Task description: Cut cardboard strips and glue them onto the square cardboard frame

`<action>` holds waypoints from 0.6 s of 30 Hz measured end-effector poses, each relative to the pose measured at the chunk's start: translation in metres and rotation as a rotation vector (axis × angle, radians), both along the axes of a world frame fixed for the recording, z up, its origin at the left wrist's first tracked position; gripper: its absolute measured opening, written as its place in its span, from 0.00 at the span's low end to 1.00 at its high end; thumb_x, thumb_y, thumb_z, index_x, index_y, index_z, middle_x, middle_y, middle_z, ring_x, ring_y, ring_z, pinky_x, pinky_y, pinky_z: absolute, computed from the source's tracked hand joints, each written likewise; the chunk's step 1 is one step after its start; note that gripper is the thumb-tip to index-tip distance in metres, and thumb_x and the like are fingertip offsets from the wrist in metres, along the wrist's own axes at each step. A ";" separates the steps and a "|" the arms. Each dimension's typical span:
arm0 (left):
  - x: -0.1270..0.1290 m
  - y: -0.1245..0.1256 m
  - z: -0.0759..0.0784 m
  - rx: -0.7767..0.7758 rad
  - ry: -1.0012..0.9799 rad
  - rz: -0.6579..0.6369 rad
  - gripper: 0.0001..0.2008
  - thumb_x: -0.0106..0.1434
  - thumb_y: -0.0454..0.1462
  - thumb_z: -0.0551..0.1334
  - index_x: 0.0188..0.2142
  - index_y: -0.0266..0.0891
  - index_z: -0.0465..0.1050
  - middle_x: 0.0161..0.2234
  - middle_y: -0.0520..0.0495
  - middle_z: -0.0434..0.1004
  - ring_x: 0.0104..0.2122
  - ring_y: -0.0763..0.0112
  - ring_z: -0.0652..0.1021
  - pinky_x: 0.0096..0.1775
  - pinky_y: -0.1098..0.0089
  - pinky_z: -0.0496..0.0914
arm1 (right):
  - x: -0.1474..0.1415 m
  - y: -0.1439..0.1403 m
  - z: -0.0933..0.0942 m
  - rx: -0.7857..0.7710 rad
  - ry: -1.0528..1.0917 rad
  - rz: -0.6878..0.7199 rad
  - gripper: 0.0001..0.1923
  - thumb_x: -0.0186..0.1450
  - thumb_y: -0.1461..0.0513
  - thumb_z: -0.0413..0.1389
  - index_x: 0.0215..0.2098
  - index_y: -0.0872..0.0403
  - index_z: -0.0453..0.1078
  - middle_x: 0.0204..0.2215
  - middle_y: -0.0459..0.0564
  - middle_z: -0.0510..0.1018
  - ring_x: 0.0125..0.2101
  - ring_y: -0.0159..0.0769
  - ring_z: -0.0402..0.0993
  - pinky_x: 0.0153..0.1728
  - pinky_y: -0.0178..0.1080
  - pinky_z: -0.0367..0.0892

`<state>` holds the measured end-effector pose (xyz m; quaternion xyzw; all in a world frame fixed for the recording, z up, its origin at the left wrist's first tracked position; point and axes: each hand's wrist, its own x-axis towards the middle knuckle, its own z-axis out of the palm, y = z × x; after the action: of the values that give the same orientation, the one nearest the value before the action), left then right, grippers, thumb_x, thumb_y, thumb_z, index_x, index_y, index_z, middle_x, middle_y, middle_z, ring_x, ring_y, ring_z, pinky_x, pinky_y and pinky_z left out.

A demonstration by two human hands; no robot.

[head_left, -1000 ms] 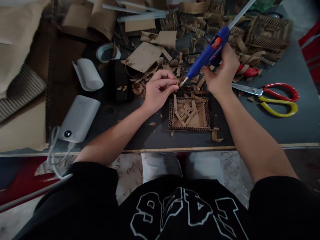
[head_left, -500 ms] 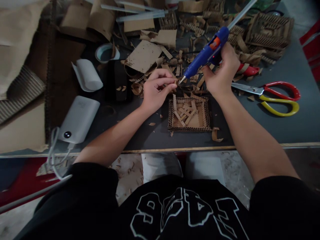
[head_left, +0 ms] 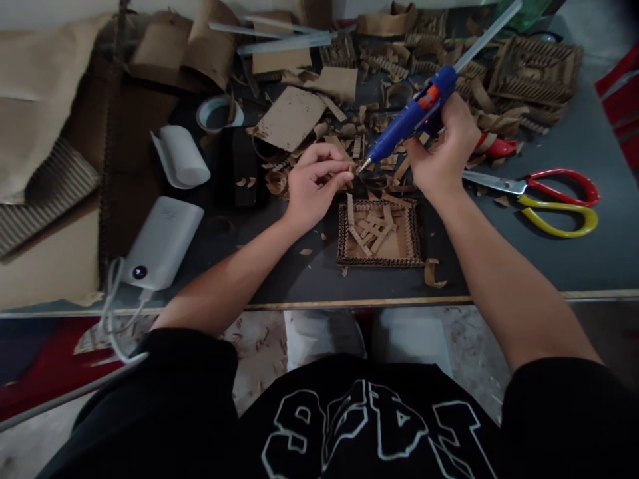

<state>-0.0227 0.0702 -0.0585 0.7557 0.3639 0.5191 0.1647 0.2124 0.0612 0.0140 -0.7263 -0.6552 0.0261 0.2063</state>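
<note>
Cardboard scraps littered the dark grey surface in the head-camera view, where the left hand pinched a small brown cardboard strip between thumb and fingertips, just above the far edge of a square corrugated-cardboard frame lying flat near the front edge. The right hand was closed around the grip of a blue hot-glue gun with an orange trigger, its metal nozzle angled down and almost touching the strip; a clear glue stick jutted from its rear. The strip appeared feather-light, thin and easily bent, so a gentle pinch at one end, clear of the nozzle, looked the safest hold, since hot glue would be tacky and could burn fingertips. The gun seemed rigid, light plastic, best gripped by its handle. Red-and-yellow-handled scissors lay to the right, well apart from the frame, and a white power bank with its cable sat to the left.
</note>
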 end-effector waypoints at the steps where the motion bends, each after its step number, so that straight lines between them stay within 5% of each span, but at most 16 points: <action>1: 0.000 0.000 0.000 0.004 0.004 0.005 0.23 0.67 0.58 0.61 0.39 0.43 0.83 0.41 0.44 0.80 0.40 0.68 0.81 0.39 0.67 0.78 | 0.000 0.000 -0.001 0.010 -0.006 0.009 0.31 0.68 0.47 0.47 0.68 0.39 0.59 0.66 0.48 0.70 0.68 0.57 0.60 0.62 0.55 0.67; 6: 0.000 0.000 0.001 0.027 0.001 0.013 0.23 0.67 0.57 0.61 0.39 0.43 0.83 0.40 0.45 0.81 0.40 0.68 0.82 0.41 0.65 0.79 | 0.001 0.001 -0.002 0.062 0.009 0.080 0.31 0.66 0.52 0.50 0.67 0.48 0.62 0.65 0.52 0.70 0.66 0.51 0.65 0.65 0.47 0.64; 12: 0.001 0.000 0.001 0.014 -0.005 0.020 0.23 0.67 0.58 0.61 0.39 0.43 0.83 0.41 0.44 0.81 0.40 0.68 0.82 0.42 0.65 0.79 | 0.000 -0.002 0.004 -0.109 0.083 0.019 0.35 0.66 0.49 0.51 0.71 0.39 0.56 0.60 0.55 0.75 0.69 0.65 0.58 0.55 0.62 0.70; 18: 0.001 0.001 -0.001 -0.020 -0.066 -0.037 0.21 0.66 0.56 0.64 0.39 0.43 0.84 0.41 0.44 0.80 0.40 0.68 0.81 0.36 0.69 0.76 | 0.005 0.004 -0.006 0.010 0.078 0.015 0.31 0.66 0.47 0.54 0.67 0.34 0.60 0.63 0.46 0.73 0.69 0.60 0.58 0.61 0.59 0.67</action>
<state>-0.0220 0.0715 -0.0596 0.7430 0.3495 0.5370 0.1937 0.2178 0.0647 0.0077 -0.7186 -0.6524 0.0529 0.2350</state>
